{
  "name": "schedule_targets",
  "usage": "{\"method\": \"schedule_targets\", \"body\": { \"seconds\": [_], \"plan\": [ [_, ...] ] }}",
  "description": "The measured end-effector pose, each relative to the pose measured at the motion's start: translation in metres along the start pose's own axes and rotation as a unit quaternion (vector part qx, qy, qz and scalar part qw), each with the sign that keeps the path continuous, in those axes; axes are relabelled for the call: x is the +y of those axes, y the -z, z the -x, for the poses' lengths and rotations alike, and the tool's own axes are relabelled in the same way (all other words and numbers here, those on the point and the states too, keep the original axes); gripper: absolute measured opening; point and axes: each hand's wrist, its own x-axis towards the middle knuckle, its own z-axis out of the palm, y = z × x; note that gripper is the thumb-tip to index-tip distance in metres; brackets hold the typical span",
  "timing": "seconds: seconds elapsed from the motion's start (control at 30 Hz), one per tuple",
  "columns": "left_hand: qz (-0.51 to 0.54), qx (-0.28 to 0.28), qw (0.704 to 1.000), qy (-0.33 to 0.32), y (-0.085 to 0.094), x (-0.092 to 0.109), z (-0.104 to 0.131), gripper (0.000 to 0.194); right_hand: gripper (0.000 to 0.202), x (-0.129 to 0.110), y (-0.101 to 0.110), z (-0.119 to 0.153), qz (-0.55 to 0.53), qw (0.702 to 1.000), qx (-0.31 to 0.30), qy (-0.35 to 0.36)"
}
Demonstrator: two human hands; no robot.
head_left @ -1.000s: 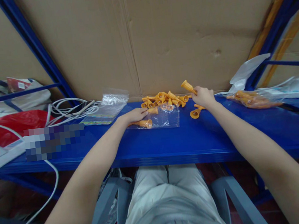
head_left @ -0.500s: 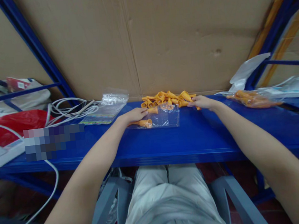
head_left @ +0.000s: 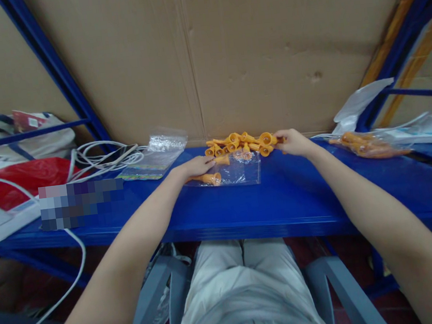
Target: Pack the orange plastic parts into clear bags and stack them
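Several orange funnel-shaped pieces [head_left: 233, 142] lie heaped on the blue table against the cardboard. In front of them a clear plastic bag [head_left: 240, 172] lies flat, with orange pieces in or under it. My left hand [head_left: 200, 166] is closed at the bag's left end, pinching the bag beside an orange piece [head_left: 212, 178]. At the heap's right end my right hand [head_left: 292, 143] has its fingers closed round the narrow end of an orange piece [head_left: 266, 138], whose wide mouth faces left.
On the left are a flat plastic packet [head_left: 153, 158], coiled white cables [head_left: 102, 157], a red bag [head_left: 26, 176] and a white power strip [head_left: 8, 222]. A clear bag of orange pieces [head_left: 370, 145] lies right. Blue posts [head_left: 57, 71] flank the cardboard.
My right hand has risen slightly and closed on an orange piece at the heap's right end. My left hand and the clear bag have stayed in place.
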Motion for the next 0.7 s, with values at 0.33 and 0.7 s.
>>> {"method": "schedule_targets", "body": {
  "seconds": [0.33, 0.7],
  "plan": [
    [0.023, 0.007, 1.000, -0.005, 0.003, -0.005, -0.003, 0.052, 0.025, -0.057, -0.007, 0.009, 0.177, 0.977, -0.115, 0.043],
    [0.041, 0.072, 0.996, -0.039, -0.005, -0.001, -0.010, 0.048, 0.018, -0.075, -0.010, 0.013, 0.167, 0.986, -0.010, -0.005]
  ]
}}
